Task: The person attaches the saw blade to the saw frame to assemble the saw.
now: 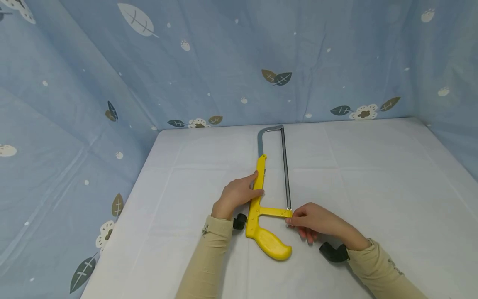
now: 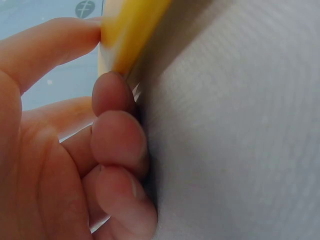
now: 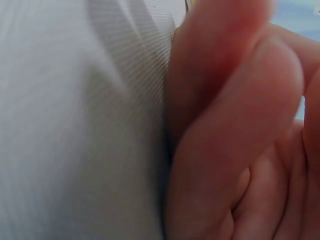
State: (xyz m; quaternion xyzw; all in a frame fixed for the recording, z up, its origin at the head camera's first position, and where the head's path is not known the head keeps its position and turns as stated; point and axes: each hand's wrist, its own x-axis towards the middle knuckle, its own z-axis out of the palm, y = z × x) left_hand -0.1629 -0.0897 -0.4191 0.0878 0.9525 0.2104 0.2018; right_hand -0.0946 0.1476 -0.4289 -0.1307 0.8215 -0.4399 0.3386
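Observation:
A hacksaw (image 1: 274,245) with a yellow handle, yellow rear frame and grey metal front bow lies flat on the white cloth, its handle toward me. Its thin blade (image 1: 286,166) runs along the right side, from the bow's tip down to a short yellow arm. My left hand (image 1: 237,193) grips the yellow frame between thumb and fingers; the left wrist view shows the yellow edge (image 2: 137,35) at the fingertips. At the end of the short arm, below the blade's near end, my right hand (image 1: 317,220) pinches with thumb and forefinger. Those fingers hide the small part there.
A white cloth (image 1: 194,178) covers the table under the saw. Blue curtains (image 1: 224,62) with leaf prints hang behind and at both sides. A black wrist device (image 1: 333,252) sits by the right cuff, another (image 1: 240,221) by the left.

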